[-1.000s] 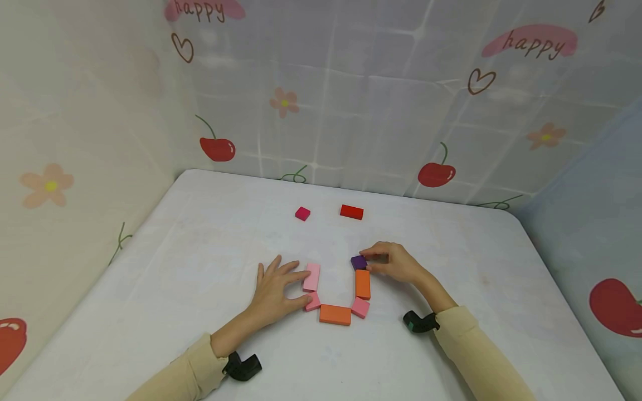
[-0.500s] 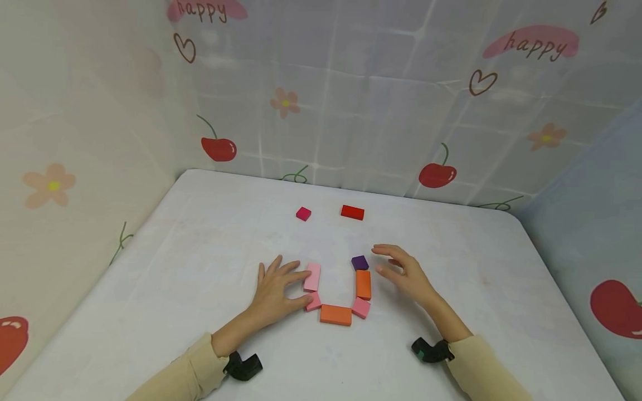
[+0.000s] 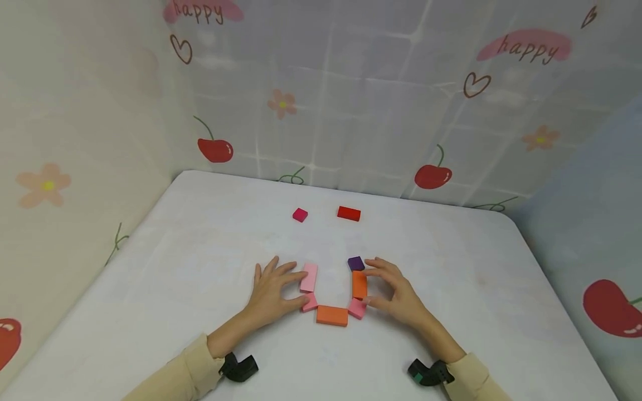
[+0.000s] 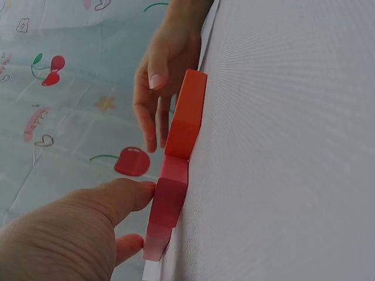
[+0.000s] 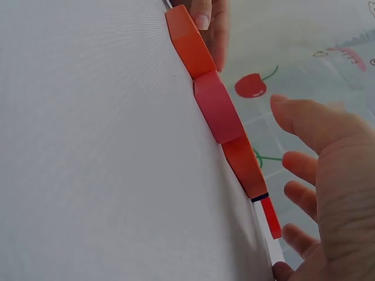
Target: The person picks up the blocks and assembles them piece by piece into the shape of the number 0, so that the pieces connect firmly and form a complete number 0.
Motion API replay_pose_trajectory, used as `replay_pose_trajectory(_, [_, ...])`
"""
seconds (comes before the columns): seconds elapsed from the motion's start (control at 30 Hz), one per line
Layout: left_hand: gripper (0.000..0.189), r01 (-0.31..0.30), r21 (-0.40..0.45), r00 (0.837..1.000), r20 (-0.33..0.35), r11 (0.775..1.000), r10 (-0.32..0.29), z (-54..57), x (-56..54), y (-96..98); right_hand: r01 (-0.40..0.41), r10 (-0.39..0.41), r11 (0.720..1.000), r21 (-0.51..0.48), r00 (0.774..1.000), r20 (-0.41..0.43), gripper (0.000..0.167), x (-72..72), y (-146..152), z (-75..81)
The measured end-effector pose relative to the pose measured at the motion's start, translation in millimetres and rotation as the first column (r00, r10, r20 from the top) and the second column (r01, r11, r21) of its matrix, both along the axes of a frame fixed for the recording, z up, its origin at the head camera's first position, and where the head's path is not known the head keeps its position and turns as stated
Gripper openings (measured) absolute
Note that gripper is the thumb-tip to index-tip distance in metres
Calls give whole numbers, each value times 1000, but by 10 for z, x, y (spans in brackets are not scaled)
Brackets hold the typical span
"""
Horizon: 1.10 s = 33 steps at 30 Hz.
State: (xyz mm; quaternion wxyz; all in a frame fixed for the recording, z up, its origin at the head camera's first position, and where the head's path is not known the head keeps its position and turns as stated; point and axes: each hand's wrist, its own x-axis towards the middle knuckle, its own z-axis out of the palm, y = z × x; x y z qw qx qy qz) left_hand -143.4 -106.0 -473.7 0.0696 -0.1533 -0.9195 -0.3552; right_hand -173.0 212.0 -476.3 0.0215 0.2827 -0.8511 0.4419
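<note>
**Head view: bright colours curving into a U across white**

Behind everything, a pale backdrop (image 3: 351, 111) is hanging, carrying printed cherries (image 3: 433, 176) and flowers (image 3: 282, 104). Below it, a white tabletop (image 3: 441, 239) is supporting all the blocks. Two cream sleeves, a left sleeve (image 3: 180, 370) and a right sleeve (image 3: 473, 379), are reaching in from the near side.

Left hand (image 3: 271, 294) is resting just outside the U, its grip spread wide and having hold of nothing. Right hand (image 3: 401, 295) is hovering along the opposite side, its grip also wide and loose, holding nothing; in the right wrist view its thumb is showing clear of the blocks. Black wrist devices (image 3: 239, 368) are sitting at both cuffs.

Among the longer blocks, a near orange block (image 3: 332, 316) is forming the base of the U, a second orange block (image 3: 359, 285) is standing in its right side, and a long pink block (image 3: 309, 277) is making its left side, with the left forefinger touching it. A red block (image 3: 349, 213) is lying well apart, farther back.

Among the smallest, a left pink block (image 3: 310, 302) is meeting the left thumb, a right pink block (image 3: 356, 308) is filling the other corner, a purple block (image 3: 356, 263) is capping the right side, and a crimson block (image 3: 300, 215) is lying near the red one.
</note>
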Motion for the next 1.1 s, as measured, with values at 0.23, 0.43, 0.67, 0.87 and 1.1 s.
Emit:
replay_pose_trajectory(0.23, [48, 4, 6, 1000, -19, 1000, -4, -38, 20, -15, -41, 45, 996, 75, 998, -51, 53, 11, -21, -55])
replay_pose_trajectory(0.43, [48, 6, 5, 1000, -6, 1000, -6, -28, 24, -8, -52, 60, 994, 93, 994, -86, 49, 19, -35, -56])
replay_pose_trajectory(0.67, [47, 7, 6, 1000, -3, 1000, -7, -5, 0, -1, -47, 58, 993, 110, 993, -100, 48, 3, -34, -40])
replay_pose_trajectory(0.87, [48, 8, 4, 1000, -1, 1000, -8, -5, -14, -6, -41, 54, 993, 112, 992, -112, 46, -12, -42, -42])
replay_pose_trajectory(1.1, [48, 6, 5, 1000, -11, 1000, -6, -9, -17, -7, -30, 45, 991, 133, 993, -107, 46, -6, -42, -48])
